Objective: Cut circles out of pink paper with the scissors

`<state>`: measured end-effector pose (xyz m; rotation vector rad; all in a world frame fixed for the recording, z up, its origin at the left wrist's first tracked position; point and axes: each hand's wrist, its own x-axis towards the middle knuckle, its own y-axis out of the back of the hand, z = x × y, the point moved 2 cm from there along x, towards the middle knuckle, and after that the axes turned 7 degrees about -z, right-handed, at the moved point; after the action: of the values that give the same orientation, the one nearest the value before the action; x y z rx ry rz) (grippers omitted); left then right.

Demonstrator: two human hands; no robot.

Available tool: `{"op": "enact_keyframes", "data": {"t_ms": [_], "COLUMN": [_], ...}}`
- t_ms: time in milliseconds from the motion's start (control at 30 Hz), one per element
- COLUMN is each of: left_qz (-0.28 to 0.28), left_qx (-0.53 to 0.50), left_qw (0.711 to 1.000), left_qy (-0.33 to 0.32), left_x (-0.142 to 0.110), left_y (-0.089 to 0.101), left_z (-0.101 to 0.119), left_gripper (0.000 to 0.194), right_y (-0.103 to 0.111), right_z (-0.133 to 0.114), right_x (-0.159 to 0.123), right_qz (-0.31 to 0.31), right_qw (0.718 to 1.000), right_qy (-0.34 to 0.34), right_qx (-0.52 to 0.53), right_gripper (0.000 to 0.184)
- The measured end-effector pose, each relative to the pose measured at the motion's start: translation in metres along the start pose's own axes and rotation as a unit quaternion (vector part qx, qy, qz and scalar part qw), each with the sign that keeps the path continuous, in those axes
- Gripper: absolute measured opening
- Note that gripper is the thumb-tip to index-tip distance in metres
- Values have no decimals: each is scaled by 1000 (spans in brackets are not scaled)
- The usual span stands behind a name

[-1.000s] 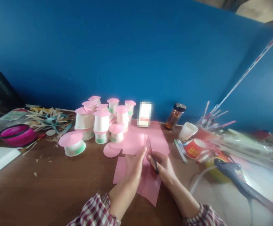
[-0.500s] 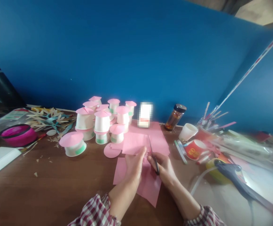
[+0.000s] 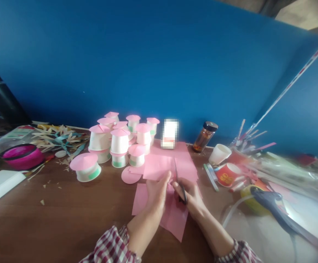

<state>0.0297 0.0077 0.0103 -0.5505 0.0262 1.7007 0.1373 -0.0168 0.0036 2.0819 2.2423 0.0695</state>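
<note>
My right hand (image 3: 190, 195) is closed round the dark handles of a pair of scissors (image 3: 183, 193), whose blades point away from me over pink paper. My left hand (image 3: 157, 197) is closed on a sheet of pink paper (image 3: 157, 168), thumb on top, just left of the blades. Under and in front of both hands lie more pink paper pieces (image 3: 175, 224). A pink paper disc (image 3: 130, 175) rests flat to the left. Beyond it stand several white paper cups (image 3: 119, 141) with pink cone-shaped paper tops, some of them stacked.
A dark-lidded jar (image 3: 205, 137) leans near the blue wall. To the right are a white cup (image 3: 219, 154), a red cup (image 3: 227, 174) and a glue gun (image 3: 268, 199) with its cord. A magenta pouch (image 3: 23, 156) and wood shavings (image 3: 61, 138) lie left.
Both hands keep almost the same place. The scissors have shifted very slightly in my right hand; the whole view has moved a little.
</note>
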Motion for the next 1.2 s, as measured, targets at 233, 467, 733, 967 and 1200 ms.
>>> {"op": "enact_keyframes", "data": {"t_ms": [233,467,733,967,1200], "left_qz": [-9,-29,-48,-45,-49], "left_qx": [-10,-43,-72,-56,-44], "left_qw": [1000,998,996,997,998], "left_qy": [3,19,34,23,9], "left_x": [1,9,12,11,12], "left_y": [1,1,0,1,2], "left_z": [-2,-15,-22,-20,-20], "left_gripper": [18,22,26,26,28], "right_y": [0,3,3,0,4], "right_z": [0,2,3,1,6], "right_x": [1,1,2,0,3], "right_qz": [9,2,7,20,-10], "right_qw": [1000,1000,1000,1000,1000], "right_qy": [9,6,11,20,15], "right_qx": [0,-7,-8,-1,1], "right_gripper": [35,36,35,37,36]}}
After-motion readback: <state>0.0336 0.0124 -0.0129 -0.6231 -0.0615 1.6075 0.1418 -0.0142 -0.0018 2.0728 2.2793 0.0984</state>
